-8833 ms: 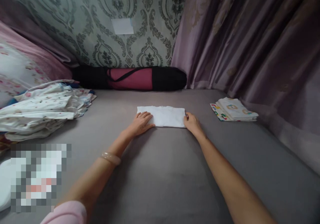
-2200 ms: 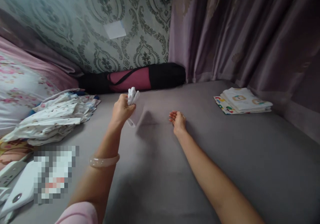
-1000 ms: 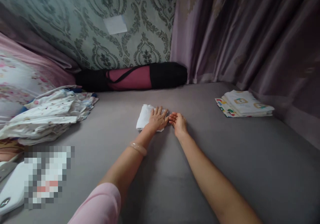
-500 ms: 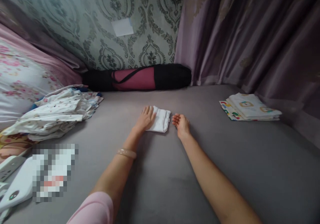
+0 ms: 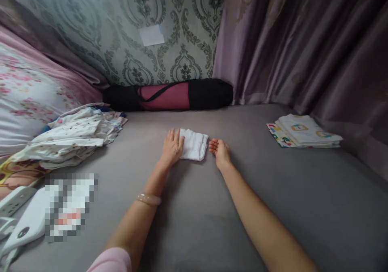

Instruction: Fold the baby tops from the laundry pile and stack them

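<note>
A small folded white cloth (image 5: 194, 144) lies flat on the grey sheet (image 5: 194, 199). My left hand (image 5: 172, 147) rests palm down over its left edge, fingers stretched out, with a bangle on that wrist. Just right of the cloth, my right hand (image 5: 220, 151) is turned on its side with the fingers curled and apart from the palm; nothing shows in it, and a narrow gap separates it from the cloth.
Rumpled clothes (image 5: 81, 132) are piled at the left, beside a floral pillow (image 5: 27, 98). Folded cloths (image 5: 306, 130) sit at the right. A black and pink bag (image 5: 169, 95) lies along the wall. A power strip (image 5: 16, 201) and white device (image 5: 34, 215) are lower left.
My left hand has slid a little left, uncovering more of the white cloth. The right hand has hardly moved. The view has shifted slightly.
</note>
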